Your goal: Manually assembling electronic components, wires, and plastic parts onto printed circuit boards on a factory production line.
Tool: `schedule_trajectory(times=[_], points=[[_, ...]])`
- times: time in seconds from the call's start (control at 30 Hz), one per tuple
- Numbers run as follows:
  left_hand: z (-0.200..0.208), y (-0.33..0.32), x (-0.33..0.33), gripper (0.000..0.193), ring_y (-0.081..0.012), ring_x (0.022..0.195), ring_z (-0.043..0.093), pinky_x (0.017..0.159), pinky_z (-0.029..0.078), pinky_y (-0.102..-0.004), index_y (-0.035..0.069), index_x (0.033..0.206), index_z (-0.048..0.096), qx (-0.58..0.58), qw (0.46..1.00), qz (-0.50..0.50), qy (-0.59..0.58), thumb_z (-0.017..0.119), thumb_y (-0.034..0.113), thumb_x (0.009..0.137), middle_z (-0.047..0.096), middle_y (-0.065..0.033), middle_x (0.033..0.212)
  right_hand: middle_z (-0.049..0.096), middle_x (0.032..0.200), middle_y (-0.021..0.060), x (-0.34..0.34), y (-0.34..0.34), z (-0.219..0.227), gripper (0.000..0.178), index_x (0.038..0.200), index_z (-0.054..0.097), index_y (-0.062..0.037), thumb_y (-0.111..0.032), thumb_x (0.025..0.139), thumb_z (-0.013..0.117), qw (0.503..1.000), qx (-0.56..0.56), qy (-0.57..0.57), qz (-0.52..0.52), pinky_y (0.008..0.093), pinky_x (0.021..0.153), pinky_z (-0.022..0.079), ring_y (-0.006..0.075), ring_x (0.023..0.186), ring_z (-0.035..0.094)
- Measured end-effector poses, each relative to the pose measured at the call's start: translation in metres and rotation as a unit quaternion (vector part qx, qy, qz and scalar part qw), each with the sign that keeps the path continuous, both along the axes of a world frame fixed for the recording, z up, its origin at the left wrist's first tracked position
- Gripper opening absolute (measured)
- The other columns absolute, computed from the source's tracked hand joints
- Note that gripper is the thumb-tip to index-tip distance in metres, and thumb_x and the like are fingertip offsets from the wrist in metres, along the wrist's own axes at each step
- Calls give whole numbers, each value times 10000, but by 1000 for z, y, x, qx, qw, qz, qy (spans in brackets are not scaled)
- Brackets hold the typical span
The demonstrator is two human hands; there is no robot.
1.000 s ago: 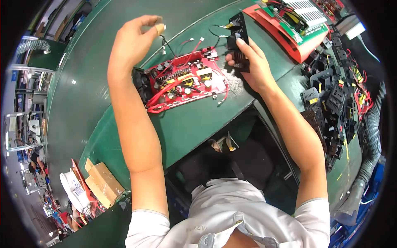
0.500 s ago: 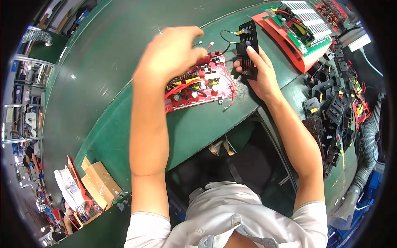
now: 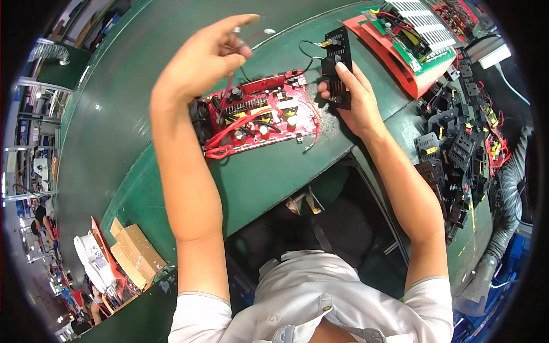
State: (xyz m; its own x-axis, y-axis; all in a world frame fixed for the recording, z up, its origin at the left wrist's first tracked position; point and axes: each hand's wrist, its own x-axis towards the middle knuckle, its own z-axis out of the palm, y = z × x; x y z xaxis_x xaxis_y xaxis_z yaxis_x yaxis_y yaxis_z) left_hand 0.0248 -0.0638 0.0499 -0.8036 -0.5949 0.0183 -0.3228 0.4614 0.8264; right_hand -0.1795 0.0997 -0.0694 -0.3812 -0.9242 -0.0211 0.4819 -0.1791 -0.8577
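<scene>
Black panel (image 3: 344,48) within right hand (image 3: 359,98)

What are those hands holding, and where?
The right hand holds a black panel by its lower half; whether the left hand holds a red wire can't be told.

Here's a pale grey-white shirt (image 3: 309,286), creased all across the front; short sleeves, left (image 3: 200,314) and right (image 3: 429,303), stopping above bare elbows; a collar (image 3: 286,331) at the near edge, a small button (image 3: 327,308) beside it; faint lettering (image 3: 270,318) on the left; left hand (image 3: 206,57) and right hand (image 3: 357,100), both bare-skinned.
</scene>
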Motion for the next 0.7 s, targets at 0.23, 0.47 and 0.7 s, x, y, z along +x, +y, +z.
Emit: schedule_trajectory(times=[0.23, 0.47, 0.7], points=[[-12, -37, 42, 648, -310, 932, 676, 855, 537, -407, 153, 1373, 561, -206, 953, 171, -143, 627, 32, 740, 654, -223, 1067, 642, 907, 83, 2, 1, 4, 298, 1149, 560, -19, -286, 1017, 536, 1000, 18, 2, -14, 268, 706, 509, 147, 766, 625], [-40, -13, 13, 664, -426, 1290, 490, 1046, 464, -503, 271, 1415, 511, -251, 956, 74, -132, 645, 112, 785, 388, -261, 1473, 663, 804, 78, 5, 5, 1, 369, 1081, 576, -80, -429, 964, 598, 991, 127, 25, -37, 269, 630, 502, 157, 698, 646], [-42, -9, -50, 308, -399, 1225, 498, 1097, 287, -660, 98, 1036, 769, -296, 945, 74, -117, 723, 237, 765, 623, -191, 1247, 604, 1253, 154, -122, 9, -58, 425, 1357, 500, 16, -275, 1049, 478, 996, 31, -20, 85, 326, 935, 503, 223, 1078, 616]])
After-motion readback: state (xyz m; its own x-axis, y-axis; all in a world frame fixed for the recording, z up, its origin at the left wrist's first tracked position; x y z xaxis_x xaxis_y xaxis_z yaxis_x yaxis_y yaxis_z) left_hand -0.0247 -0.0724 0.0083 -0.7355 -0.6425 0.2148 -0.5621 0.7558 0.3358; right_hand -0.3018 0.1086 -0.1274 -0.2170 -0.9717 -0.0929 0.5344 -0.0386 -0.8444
